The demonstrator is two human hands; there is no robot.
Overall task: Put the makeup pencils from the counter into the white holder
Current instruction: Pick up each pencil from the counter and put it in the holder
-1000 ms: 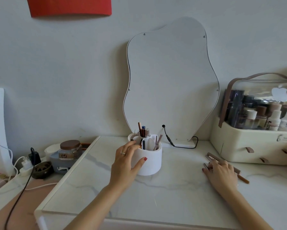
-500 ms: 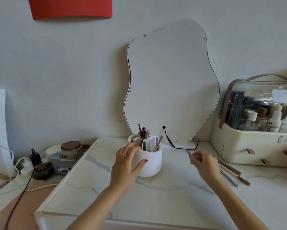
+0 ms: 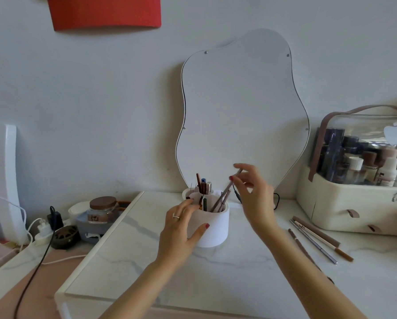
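The round white holder [image 3: 214,229] stands mid-counter with several pencils and tubes upright in its compartments. My left hand [image 3: 181,231] wraps its left side, thumb on the front wall. Just right of and above the rim, my right hand [image 3: 255,194] pinches the top of a slim grey-brown pencil [image 3: 229,185]; the pencil slants down with its lower end inside the holder's right compartment. Several more makeup pencils [image 3: 314,240] lie on the marble counter to the right, apart from both hands.
A wavy-edged mirror [image 3: 241,111] leans on the wall behind the holder, its black cable trailing at the base. A cream cosmetics case [image 3: 344,210] with bottles sits at far right. A jar [image 3: 103,210], plugs and cords crowd the lower shelf at left.
My right hand lifted a pencil from the pile at the right, carried it left and up, and now has its tip in the holder. My left hand stayed on the holder.
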